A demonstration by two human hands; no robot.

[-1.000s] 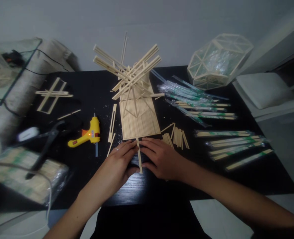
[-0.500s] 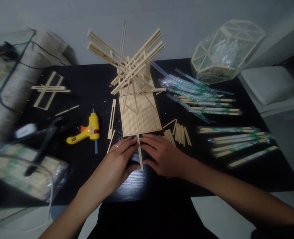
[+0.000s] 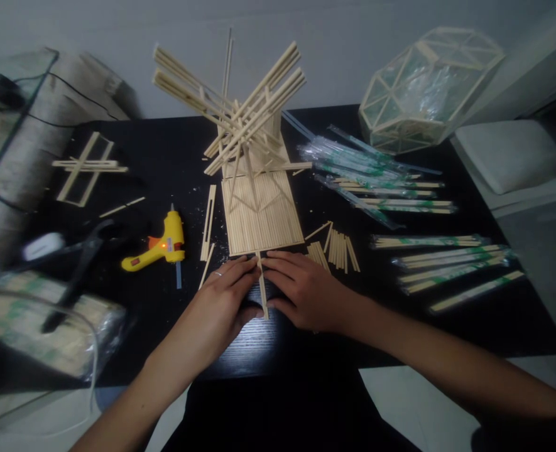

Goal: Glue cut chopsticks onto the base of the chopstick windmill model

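My left hand [image 3: 223, 298] and my right hand [image 3: 306, 292] press from either side on a narrow pair of wooden sticks [image 3: 262, 290]. The sticks lie lengthwise between my fingertips, their far end by the front edge of a flat stick panel [image 3: 262, 216]. Crossed bundles of sticks [image 3: 244, 129] rise above the back of that panel. Left of my left hand is a yellow glue gun [image 3: 167, 243] with a lit orange spot. Short cut sticks [image 3: 338, 250] lie beyond my right hand.
Wrapped stick packs [image 3: 447, 257] cover the right side of the black table [image 3: 376, 339]. A faceted frame [image 3: 431, 91] stands at the back right. On the left are a stick cross [image 3: 88, 166], a black tool [image 3: 77, 276] and a bagged bundle [image 3: 37, 320].
The whole view has shifted slightly, so things appear a little further left and up. Both hands keep their places around the sticks.
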